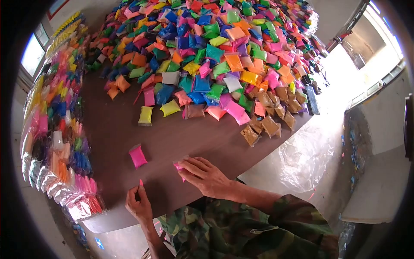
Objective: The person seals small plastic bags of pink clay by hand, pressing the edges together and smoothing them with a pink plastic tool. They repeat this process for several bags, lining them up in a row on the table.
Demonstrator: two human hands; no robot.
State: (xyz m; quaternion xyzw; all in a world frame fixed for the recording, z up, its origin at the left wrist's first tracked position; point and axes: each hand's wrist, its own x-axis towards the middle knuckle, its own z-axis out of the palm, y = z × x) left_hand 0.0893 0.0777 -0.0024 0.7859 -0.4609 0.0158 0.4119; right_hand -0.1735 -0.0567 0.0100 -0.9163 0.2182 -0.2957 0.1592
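Note:
My right hand (206,175) lies flat on the brown table (116,129), its fingers pressing on a small pink packet (178,166) that is mostly hidden under them. My left hand (138,203) is at the table's near edge, pinching a tiny pink piece (141,182) between its fingertips. Another pink packet (138,156) lies loose on the table just beyond and between the two hands. I wear camouflage sleeves (241,228).
A big heap of small coloured packets (215,47) covers the far half of the table, with brown packets (269,125) at its right edge and a yellow packet (145,115) apart. Clear bags of sorted packets (56,142) line the left edge. Clear plastic sheeting (302,159) lies on the floor at right.

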